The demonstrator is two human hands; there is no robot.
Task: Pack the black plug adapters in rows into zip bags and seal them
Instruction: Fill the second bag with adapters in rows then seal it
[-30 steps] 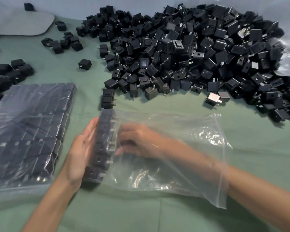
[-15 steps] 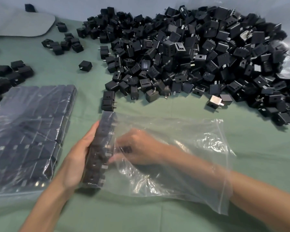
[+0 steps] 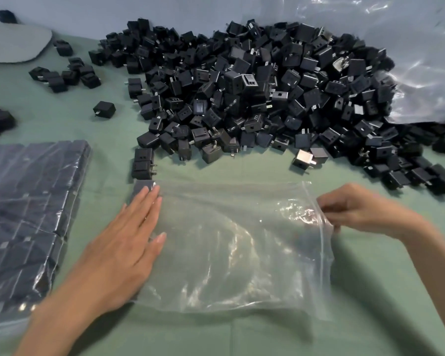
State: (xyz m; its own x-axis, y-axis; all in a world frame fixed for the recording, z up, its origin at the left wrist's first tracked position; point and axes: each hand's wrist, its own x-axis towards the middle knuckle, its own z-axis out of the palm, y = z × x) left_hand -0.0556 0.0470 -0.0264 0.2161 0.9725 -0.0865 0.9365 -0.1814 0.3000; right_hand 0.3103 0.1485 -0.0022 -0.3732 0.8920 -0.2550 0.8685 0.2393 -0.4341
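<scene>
**Bag mouth at three o'clock, loose adapters at twelve**

Left hand [image 3: 123, 253] lies flat with straight fingers, pressing the zip bag [image 3: 229, 240] at its closed end, nine o'clock. A packed adapter [image 3: 143, 187] shows under the plastic just past the fingertips. Right hand [image 3: 357, 209] has its fingers curled on the bag's mouth at three o'clock, apparently pinching the zip edge, though blur hides the detail. The bag's long axis runs nine to three, and most of it is unfilled. The adapter pile [image 3: 254, 93] spreads from twelve to two, towards the right hand's side, with bare tabletop [image 3: 383, 291] between. A filled bag [image 3: 28, 209] lies at nine. Two stacked adapters [image 3: 142, 163] stand just beyond the zip bag's far-left corner.
</scene>
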